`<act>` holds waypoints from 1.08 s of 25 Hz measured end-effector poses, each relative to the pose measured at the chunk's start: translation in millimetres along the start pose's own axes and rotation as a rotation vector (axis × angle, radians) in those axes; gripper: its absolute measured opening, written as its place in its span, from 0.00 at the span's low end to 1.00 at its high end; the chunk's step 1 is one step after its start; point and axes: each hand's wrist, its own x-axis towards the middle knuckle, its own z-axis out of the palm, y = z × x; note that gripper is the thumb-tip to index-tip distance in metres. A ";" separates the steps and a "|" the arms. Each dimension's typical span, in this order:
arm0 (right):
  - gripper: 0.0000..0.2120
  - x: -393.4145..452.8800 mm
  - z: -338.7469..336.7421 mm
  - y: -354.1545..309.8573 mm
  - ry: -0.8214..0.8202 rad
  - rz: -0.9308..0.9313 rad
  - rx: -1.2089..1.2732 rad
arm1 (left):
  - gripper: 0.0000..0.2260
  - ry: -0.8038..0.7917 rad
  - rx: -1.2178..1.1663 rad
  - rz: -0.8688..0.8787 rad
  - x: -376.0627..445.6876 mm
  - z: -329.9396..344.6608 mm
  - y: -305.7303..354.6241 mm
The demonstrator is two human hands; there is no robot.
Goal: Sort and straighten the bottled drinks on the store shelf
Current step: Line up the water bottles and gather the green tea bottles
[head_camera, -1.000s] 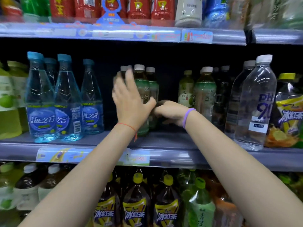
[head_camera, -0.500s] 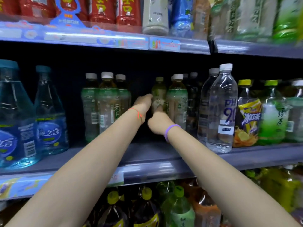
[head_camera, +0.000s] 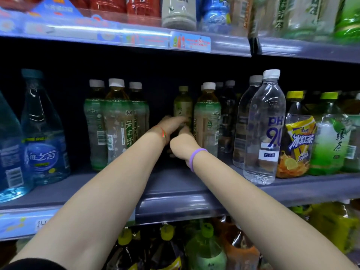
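Note:
Both my arms reach deep into the middle shelf (head_camera: 175,184). My left hand (head_camera: 171,125), with a red string at the wrist, lies against the lower part of a small pale-green bottle (head_camera: 182,106) standing far back. My right hand (head_camera: 182,147), with a purple band at the wrist, is curled just below and in front of it; what its fingers hold is hidden. A green-labelled tea bottle with a white cap (head_camera: 207,121) stands right beside them. Three similar tea bottles (head_camera: 116,121) stand to the left.
Blue water bottles (head_camera: 43,137) stand at the far left. Clear water bottles (head_camera: 265,129), a yellow-labelled iced tea (head_camera: 297,141) and green tea bottles (head_camera: 329,141) fill the right. More bottles fill the upper shelf (head_camera: 194,41) and the row below.
The view has shifted right and both hands moved from the three tea bottles to the small pale-green bottle further back; they now sit lower on it.

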 end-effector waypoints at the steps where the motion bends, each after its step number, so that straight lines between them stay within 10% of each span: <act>1: 0.28 0.4 0.8 -0.5 -0.020 0.028 0.056 | 0.30 0.000 -0.005 -0.006 2.7 -0.2 -1.4; 3: 0.27 2.2 2.2 2.0 -0.033 0.038 0.052 | 0.42 0.013 0.031 -0.017 7.6 0.1 -3.8; 8: 0.35 -16.0 -2.5 4.7 0.032 0.023 -0.026 | 0.25 0.016 0.094 0.051 3.5 2.7 -6.3; 13: 0.41 -35.1 -3.4 4.2 -0.002 -0.056 -0.017 | 0.40 0.076 0.095 0.041 -5.9 -4.7 -6.3; 19: 0.28 -87.1 -15.6 10.2 0.144 -0.274 -0.163 | 0.35 0.101 0.088 0.104 -63.9 -7.4 -5.8; 27: 0.26 -88.8 -35.8 2.5 0.171 -0.305 -0.075 | 0.18 0.507 0.554 0.639 -145.1 -36.2 -12.8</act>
